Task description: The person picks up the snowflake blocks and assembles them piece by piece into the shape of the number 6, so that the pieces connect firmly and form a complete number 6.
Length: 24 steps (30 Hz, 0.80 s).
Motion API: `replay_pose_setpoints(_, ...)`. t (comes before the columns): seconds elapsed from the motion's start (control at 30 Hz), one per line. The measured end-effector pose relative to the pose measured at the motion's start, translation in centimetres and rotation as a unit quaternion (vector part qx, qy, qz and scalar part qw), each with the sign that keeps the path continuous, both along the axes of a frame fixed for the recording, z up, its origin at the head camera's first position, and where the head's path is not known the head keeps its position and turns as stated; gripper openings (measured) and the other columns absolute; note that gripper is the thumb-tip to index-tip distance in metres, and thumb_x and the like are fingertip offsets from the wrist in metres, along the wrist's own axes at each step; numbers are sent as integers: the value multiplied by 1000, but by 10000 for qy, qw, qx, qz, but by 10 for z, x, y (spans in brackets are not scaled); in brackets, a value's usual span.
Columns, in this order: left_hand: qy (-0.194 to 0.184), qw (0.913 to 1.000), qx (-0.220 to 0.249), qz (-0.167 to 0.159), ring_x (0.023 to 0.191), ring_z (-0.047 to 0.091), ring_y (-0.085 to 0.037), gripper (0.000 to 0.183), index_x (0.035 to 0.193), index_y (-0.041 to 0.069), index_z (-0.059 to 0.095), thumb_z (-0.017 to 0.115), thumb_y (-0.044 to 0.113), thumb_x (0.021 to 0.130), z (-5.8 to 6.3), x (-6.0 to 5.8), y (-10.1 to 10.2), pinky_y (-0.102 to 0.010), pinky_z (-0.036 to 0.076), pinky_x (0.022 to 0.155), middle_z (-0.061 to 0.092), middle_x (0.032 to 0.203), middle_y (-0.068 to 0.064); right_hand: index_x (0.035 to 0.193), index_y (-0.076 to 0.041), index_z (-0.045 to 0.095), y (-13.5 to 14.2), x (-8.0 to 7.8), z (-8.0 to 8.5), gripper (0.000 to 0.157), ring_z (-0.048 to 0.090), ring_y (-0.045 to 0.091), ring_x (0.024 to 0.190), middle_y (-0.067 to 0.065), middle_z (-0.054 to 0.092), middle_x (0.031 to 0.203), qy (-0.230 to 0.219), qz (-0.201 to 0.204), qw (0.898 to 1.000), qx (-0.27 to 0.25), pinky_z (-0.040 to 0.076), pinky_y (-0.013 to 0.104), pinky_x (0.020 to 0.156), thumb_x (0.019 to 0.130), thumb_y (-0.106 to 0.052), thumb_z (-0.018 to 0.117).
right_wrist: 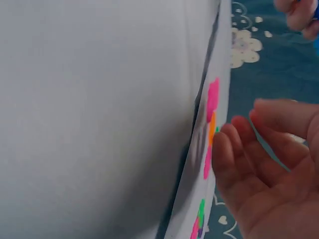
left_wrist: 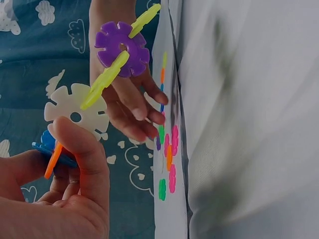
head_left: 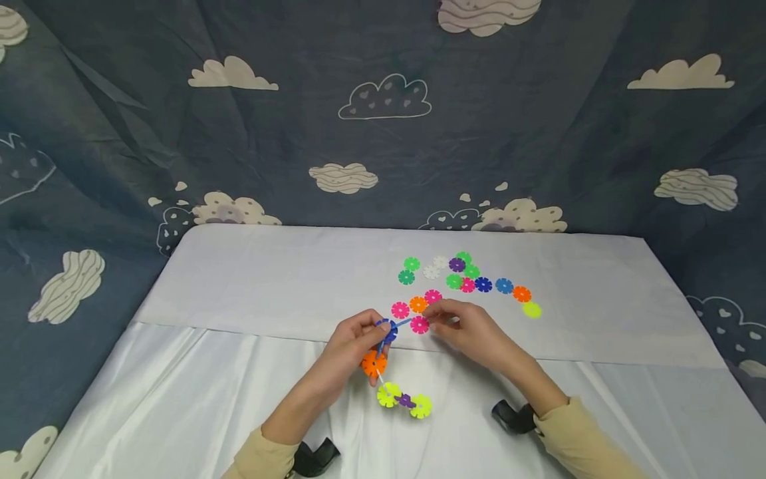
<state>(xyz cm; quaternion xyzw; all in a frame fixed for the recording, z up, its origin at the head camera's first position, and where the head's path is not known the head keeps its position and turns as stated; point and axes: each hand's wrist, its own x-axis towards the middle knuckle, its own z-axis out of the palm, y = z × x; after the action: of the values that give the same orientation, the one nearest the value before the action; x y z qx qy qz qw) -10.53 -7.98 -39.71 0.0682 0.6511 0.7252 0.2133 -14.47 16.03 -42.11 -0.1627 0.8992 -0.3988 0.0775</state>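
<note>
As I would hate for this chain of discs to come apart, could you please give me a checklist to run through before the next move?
1. Chain held: ok, the left hand pinches it at the blue disc.
2. Free end joined: ok, the end yellow disc slots into the purple disc.
3. Right hand free: ok, nothing shows between its fingers.
4. Next disc picked up: not ok, the right hand holds none.
5. Loose discs on the table: ok, including a pink disc.
6. Every slot fully seated: cannot tell, the left hand partly hides some joints.
</note>
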Motion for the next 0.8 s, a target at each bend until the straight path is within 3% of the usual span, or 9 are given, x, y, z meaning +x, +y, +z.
replay_pose_setpoints(0.17,-43,10000,28,30,58,50,-18,24,98,-2,51,55,22,102,-1,0,0,-24,48,46,55,77,-12,112,-11,71,3,-19,-10,25,57,16,86,-1,65,99,-73,537,9982,260,53,29,78,89,-2,69)
replay_pose_setpoints(0.37,-72,10000,47,48,60,51,-17,23,97,-1,51,55,21,102,-2,-1,-1,-23,47,46,56,76,-8,115,-16,71,4,-31,-15,30,53,17,84,-3,62,97,-312,844,9953,357,49,26,72,87,-4,72)
replay_pose_setpoints(0.6,-71,9999,144,-4,55,50,-17,25,97,-2,50,54,22,102,-4,-2,-3,-25,48,45,54,76,-9,113,-19,72,1,-35,-12,32,51,17,80,-1,55,91,-311,1056,9925,535,46,25,65,84,-7,78)
replay_pose_setpoints(0.8,-85,9999,119,18,56,50,-16,25,97,-2,50,55,23,102,-4,-4,-3,-25,48,45,55,77,-9,110,-18,69,-1,-31,-11,31,52,16,81,-3,56,87,-160,943,9937,576,48,26,68,83,-4,78)
